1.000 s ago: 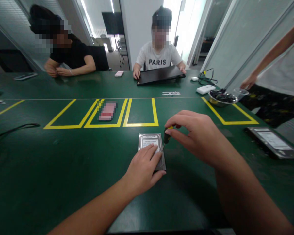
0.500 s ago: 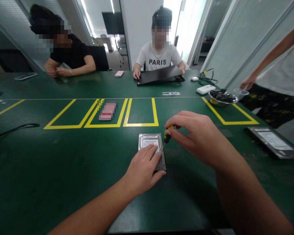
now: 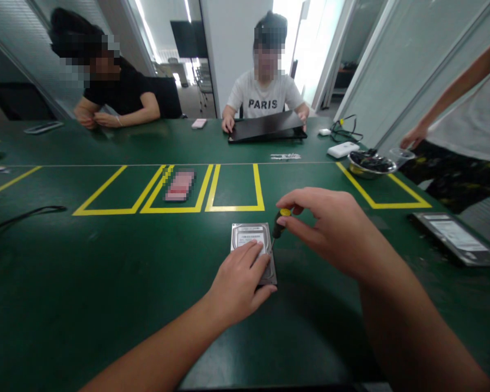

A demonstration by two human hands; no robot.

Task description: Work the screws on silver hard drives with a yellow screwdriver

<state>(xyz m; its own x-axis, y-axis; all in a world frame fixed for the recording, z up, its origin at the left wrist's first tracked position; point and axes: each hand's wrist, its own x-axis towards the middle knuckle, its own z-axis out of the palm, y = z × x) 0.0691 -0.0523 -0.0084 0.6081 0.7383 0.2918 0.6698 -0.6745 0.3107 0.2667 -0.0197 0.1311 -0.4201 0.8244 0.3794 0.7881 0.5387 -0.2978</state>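
A small silver hard drive with a white label lies on the green table in front of me. My left hand steadies it, fingers across the label and thumb by the near right corner; they cover much of the drive. Between the thumb and fingertips of my right hand is a short black-and-yellow screwdriver. It is tilted slightly, with its shaft reaching down to the drive's right side. Whether a screw sits under the tip is too small to tell.
A larger hard drive lies at right, near a metal bowl of dark items. Yellow tape outlines mark the table. Opposite, one person holds a black panel; another sits at left. A third stands at right by a clear cup.
The screwdriver's handle has turned slightly in my right fingers, its yellow now showing mainly at the top. My left hand and the hard drive stay put.
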